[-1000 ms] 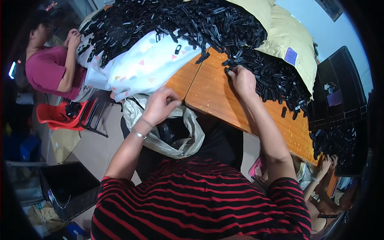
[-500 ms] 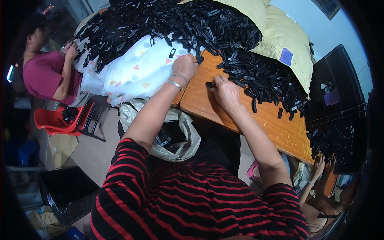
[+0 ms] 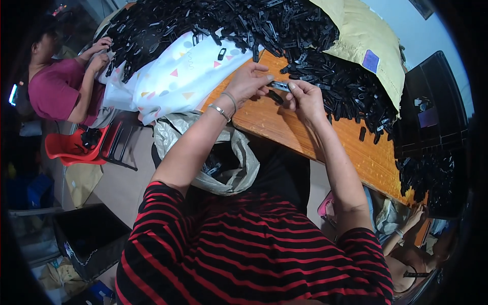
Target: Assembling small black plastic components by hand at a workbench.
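Over the near edge of the wooden table [image 3: 315, 137], both my hands meet at a small oblong black plastic piece [image 3: 280, 86] with a pale, shiny top. My left hand [image 3: 246, 85] pinches its left end near the thumb tip. The right end sits between the thumb and fingers of my right hand [image 3: 308, 100]. Just below, a second dark piece [image 3: 275, 97] shows by my left fingertips; whether they hold it I cannot tell. A large heap of similar black pieces [image 3: 229, 23] spreads across the far side of the table.
A white patterned plastic sheet [image 3: 168, 81] covers the left side. An open woven sack [image 3: 244, 173] hangs below the table edge. Yellowish sacks [image 3: 366, 40] stand behind the heap. People [image 3: 63, 94] work at left and lower right. A red chair [image 3: 76, 147] and black bin [image 3: 91, 239] stand left.
My hands have come together from apart, the left moving down and right off the heap's edge. A black piece is now held between them. The person at left has shifted their hands.
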Available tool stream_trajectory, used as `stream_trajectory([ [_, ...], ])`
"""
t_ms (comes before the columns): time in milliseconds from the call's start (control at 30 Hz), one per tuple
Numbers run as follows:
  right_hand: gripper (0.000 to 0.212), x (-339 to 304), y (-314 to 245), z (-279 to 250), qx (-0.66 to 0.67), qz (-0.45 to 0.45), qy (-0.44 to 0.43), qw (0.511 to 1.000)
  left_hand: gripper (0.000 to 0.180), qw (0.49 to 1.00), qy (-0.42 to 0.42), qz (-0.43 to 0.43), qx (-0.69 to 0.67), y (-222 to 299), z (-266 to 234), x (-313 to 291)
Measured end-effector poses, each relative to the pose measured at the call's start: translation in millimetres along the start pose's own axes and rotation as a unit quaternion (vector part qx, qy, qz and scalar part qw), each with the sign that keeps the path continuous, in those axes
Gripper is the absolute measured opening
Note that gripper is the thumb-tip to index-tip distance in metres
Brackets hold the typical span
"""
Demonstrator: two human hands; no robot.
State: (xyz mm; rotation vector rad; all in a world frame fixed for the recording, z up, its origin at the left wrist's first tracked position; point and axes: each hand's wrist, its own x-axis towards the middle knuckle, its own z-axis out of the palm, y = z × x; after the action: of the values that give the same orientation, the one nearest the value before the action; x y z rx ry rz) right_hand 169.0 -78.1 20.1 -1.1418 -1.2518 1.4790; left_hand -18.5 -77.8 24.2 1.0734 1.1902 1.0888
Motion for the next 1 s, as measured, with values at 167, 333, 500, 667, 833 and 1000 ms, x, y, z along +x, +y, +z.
stream_trajectory([
  [167, 0.015, -5.1, 7.4, 0.2, -0.077, 0.021, 0.014, 0.997, 0.021, 0.997, -0.048, 0.022, 0.048, -9.7, -4.3, 12.1],
  [333, 0.018, -9.3, 17.0, 8.3, -0.124, 0.021, 0.012, 0.992, 0.017, 0.974, -0.029, 0.084, 0.210, -19.1, -2.7, 15.6],
  [500, 0.017, -10.4, 15.7, 11.0, -0.145, 0.042, 0.018, 0.988, 0.022, 0.954, -0.007, 0.112, 0.278, -22.1, -1.1, 13.4],
  [667, 0.020, -2.0, 12.8, 8.3, -0.201, 0.057, 0.002, 0.978, 0.021, 0.939, 0.017, 0.085, 0.332, -16.5, 4.5, 12.9],
  [833, 0.023, 9.7, 6.7, 6.4, -0.280, 0.072, 0.005, 0.957, 0.021, 0.901, 0.033, 0.067, 0.427, -10.3, 9.1, 17.2],
  [1000, 0.023, 2.1, 5.9, -0.5, -0.295, 0.071, -0.023, 0.953, 0.026, 0.906, 0.010, 0.103, 0.411, -20.0, 7.6, 10.7],
])
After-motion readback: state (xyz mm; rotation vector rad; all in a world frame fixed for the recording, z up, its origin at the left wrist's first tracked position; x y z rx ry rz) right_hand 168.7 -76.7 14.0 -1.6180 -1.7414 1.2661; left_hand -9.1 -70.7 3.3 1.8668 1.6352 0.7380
